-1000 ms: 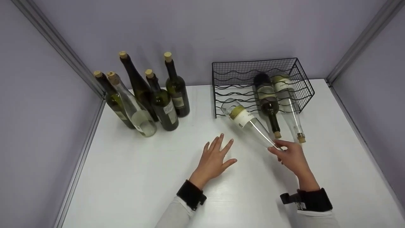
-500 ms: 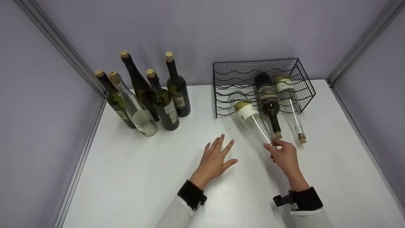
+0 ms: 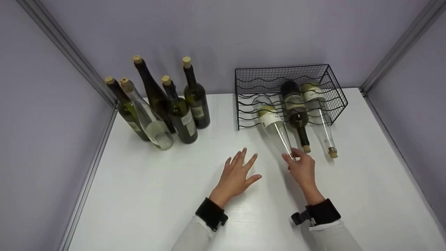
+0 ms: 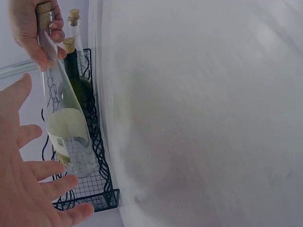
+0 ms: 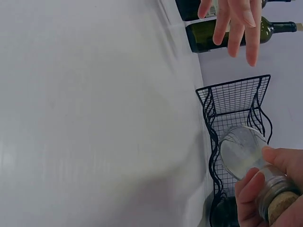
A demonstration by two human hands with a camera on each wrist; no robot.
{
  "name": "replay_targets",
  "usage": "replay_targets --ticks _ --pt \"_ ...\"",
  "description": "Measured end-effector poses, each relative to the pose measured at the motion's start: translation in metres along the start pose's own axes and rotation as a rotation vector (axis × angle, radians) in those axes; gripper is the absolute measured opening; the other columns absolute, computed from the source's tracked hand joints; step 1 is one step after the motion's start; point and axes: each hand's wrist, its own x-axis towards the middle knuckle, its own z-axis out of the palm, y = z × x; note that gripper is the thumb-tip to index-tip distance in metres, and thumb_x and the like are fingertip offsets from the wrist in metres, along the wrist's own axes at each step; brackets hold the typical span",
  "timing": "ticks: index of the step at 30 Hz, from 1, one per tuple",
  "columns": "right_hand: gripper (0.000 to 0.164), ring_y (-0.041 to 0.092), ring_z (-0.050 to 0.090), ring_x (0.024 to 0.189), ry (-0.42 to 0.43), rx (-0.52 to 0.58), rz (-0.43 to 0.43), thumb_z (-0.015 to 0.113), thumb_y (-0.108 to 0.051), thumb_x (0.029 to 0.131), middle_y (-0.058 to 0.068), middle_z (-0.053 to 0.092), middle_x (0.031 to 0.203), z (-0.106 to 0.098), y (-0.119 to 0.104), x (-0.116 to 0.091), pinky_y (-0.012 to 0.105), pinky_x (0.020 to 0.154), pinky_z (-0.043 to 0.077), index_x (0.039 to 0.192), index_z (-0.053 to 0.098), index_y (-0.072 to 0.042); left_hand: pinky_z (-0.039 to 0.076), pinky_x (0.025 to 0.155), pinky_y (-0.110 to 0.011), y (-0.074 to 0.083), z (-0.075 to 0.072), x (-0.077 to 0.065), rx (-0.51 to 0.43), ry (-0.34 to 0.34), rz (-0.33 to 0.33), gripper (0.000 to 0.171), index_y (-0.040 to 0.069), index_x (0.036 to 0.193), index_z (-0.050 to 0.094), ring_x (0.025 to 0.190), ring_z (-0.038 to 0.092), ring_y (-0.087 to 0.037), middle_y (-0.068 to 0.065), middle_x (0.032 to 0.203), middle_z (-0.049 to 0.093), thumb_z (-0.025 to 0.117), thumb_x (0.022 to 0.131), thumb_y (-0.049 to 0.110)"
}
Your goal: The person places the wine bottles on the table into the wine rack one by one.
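My right hand (image 3: 302,168) pinches the neck of a clear glass wine bottle (image 3: 273,124), which has a white and gold label. The bottle slants away from me, its base lying over the wavy wires of a black wire wine rack (image 3: 238,101). In the right wrist view the bottle's cork (image 5: 282,206) shows beside the fingers. My left hand (image 3: 235,177) is held over the white table with its fingers spread, holding nothing. To the right in the rack lie a dark green bottle (image 3: 297,117) and another clear bottle (image 3: 316,108), corks toward me.
Several corked bottles stand upright at the back left, among them a clear bottle (image 3: 153,129) and a dark green bottle (image 3: 181,120). A grey wall (image 3: 223,31) rises behind the rack, and side panels border the white table (image 3: 146,202).
My right hand has moved left with the clear bottle's neck. The bottle's base has slid deeper into the rack and the bottle lies straighter. My left hand has stayed in place.
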Motion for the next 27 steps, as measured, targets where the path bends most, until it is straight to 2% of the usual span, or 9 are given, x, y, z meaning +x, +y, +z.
replay_targets --ticks 6,10,19,24,27 --pt "0.043 0.017 0.065 0.056 0.051 -0.039 -0.029 0.074 -0.017 0.09 0.022 0.067 0.099 0.013 -0.002 0.008 0.018 0.048 0.047 0.122 0.063 0.01 0.028 0.109 -0.057 0.003 -0.001 0.004 0.006 -0.001 -0.006 0.07 0.027 0.156 0.031 0.143 0.027 -0.033 -0.017 0.159 0.022 0.04 0.096 0.065" --pt "0.036 0.018 0.065 0.055 0.079 -0.045 -0.041 0.074 -0.015 0.089 0.02 0.068 0.093 0.02 -0.004 0.013 0.018 0.048 0.046 0.117 0.067 0.007 0.027 0.109 -0.057 0.005 -0.001 0.007 0.009 -0.006 -0.008 0.071 0.027 0.156 0.03 0.144 0.026 -0.033 -0.016 0.16 0.022 0.039 0.097 0.065" --pt "0.03 0.01 0.059 0.052 0.117 -0.03 -0.057 0.073 -0.015 0.09 0.015 0.066 0.088 0.029 -0.007 0.024 0.019 0.048 0.044 0.113 0.07 0.004 0.025 0.11 -0.057 0.006 0.002 0.012 -0.005 -0.022 -0.02 0.071 0.029 0.156 0.029 0.144 0.024 -0.033 -0.015 0.161 0.019 0.037 0.096 0.066" --pt "0.029 0.016 0.06 0.055 0.144 -0.075 -0.065 0.072 -0.016 0.091 0.016 0.068 0.086 0.033 -0.007 0.03 0.021 0.05 0.043 0.112 0.07 0.004 0.025 0.11 -0.058 0.006 0.003 0.012 -0.009 -0.025 -0.017 0.071 0.028 0.156 0.029 0.144 0.024 -0.033 -0.016 0.16 0.019 0.038 0.096 0.066" --pt "0.029 0.023 0.061 0.063 0.159 -0.106 -0.071 0.072 -0.015 0.09 0.018 0.068 0.088 0.036 -0.006 0.034 0.028 0.056 0.044 0.111 0.07 0.005 0.025 0.11 -0.058 0.006 0.003 0.012 -0.005 -0.023 -0.017 0.071 0.028 0.156 0.029 0.144 0.025 -0.033 -0.016 0.16 0.02 0.038 0.097 0.065"
